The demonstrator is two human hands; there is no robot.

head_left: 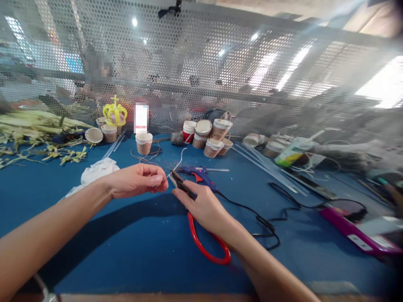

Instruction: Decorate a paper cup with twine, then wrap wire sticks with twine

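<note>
My left hand [140, 180] is closed in a pinch on a thin pale string [180, 160], whose loose end rises and curves up to the right. My right hand [204, 205] is wrapped round scissors [209, 249]. A red handle loop shows below that hand, and the dark blades point up and left. Their tips are at the string, just right of my left fingertips; I cannot tell whether they touch it. Behind my right hand lies a blue glue gun [201, 174] with an orange trigger and a glue stick in its rear.
Paper cups [214, 147] stand at the back near a perforated metal screen [189, 63]. A white cloth [99, 170] and pale dried plant stalks [34, 123] lie left. Clear glue sticks [267, 163], a black cord [248, 212] and a purple box [355, 230] are right. A phone [141, 118] leans behind a cup.
</note>
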